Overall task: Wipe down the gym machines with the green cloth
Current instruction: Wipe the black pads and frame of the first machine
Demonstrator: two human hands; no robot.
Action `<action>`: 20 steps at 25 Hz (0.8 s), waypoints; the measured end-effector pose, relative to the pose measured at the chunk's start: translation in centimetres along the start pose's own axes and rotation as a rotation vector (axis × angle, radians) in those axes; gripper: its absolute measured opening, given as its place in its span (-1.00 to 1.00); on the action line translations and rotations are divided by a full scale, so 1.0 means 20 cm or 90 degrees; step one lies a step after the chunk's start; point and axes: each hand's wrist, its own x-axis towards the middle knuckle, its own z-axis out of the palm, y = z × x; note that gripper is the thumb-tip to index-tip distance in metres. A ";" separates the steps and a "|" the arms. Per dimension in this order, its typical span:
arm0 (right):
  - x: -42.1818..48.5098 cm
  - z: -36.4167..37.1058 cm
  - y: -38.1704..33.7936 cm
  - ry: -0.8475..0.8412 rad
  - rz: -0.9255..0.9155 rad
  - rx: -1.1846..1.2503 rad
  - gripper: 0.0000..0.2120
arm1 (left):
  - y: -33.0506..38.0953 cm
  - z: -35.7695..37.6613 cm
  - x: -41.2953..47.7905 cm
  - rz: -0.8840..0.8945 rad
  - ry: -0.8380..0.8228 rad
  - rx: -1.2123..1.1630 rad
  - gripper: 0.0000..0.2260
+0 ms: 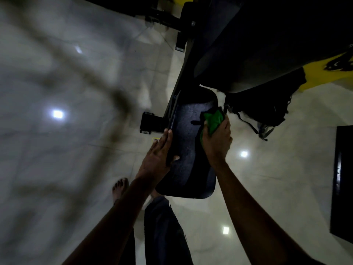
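While our left hand [157,155] braces the seat pad [189,155] with straight fingers, our right hand [216,141] clamps its fingers on the green cloth [213,119] to wipe.

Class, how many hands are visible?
2. The left hand rests on the left edge of the black pad; the right hand grips the green cloth at its right edge.

The glossy pale tiled floor [76,150] carries the black bench frame [179,77], its base foot [147,122] at the left. A black backpack [267,104] lies right; a dark mat [343,178] lies farther right.
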 end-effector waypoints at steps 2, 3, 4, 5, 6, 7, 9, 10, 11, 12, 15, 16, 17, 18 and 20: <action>-0.19 0.00 0.10 -0.007 -0.005 -0.010 -0.26 | 0.00 0.00 0.00 0.000 0.001 -0.008 -0.25; -0.29 -0.01 0.13 -0.014 -0.026 -0.020 -0.26 | 0.00 0.00 -0.01 -0.007 0.001 -0.007 -0.25; -0.35 -0.02 0.16 -0.021 -0.057 -0.033 -0.26 | 0.01 0.00 -0.01 -0.018 -0.003 -0.005 -0.25; -0.37 -0.03 0.19 -0.036 -0.095 -0.044 -0.26 | 0.02 0.00 -0.02 -0.028 0.000 -0.001 -0.25; -0.34 -0.04 0.20 -0.057 -0.128 -0.048 -0.27 | 0.03 0.01 -0.03 -0.035 0.015 0.008 -0.26; -0.27 -0.05 0.19 -0.071 -0.151 -0.050 -0.27 | 0.05 0.02 -0.05 -0.041 0.038 0.015 -0.28; -0.11 -0.05 0.11 -0.071 -0.141 -0.052 -0.29 | 0.09 0.04 -0.11 -0.086 0.061 0.010 -0.34; -0.04 -0.04 0.07 -0.062 -0.122 -0.055 -0.29 | 0.10 0.04 -0.15 -0.118 0.064 0.001 -0.37; -0.02 -0.03 0.03 -0.050 -0.113 -0.059 -0.29 | 0.10 0.05 -0.20 -0.136 0.072 -0.004 -0.40; -0.03 -0.02 0.00 -0.036 -0.121 -0.069 -0.30 | 0.10 0.06 -0.25 -0.139 0.083 0.000 -0.43; -0.23 -0.01 0.05 -0.065 -0.253 -0.125 -0.31 | 0.10 0.09 -0.35 -0.120 0.110 0.030 -0.44; -0.29 -0.02 0.09 -0.087 -0.308 -0.137 -0.32 | 0.10 0.10 -0.35 -0.129 0.110 0.028 -0.46; -0.30 -0.03 0.12 -0.100 -0.344 -0.144 -0.33 | 0.11 0.09 -0.35 -0.142 0.110 0.020 -0.47; -0.27 -0.02 0.11 -0.102 -0.361 -0.143 -0.33 | 0.11 0.10 -0.35 -0.151 0.106 0.015 -0.47; -0.18 0.00 0.03 -0.082 -0.352 -0.140 -0.34 | 0.12 0.10 -0.35 -0.148 0.118 0.016 -0.46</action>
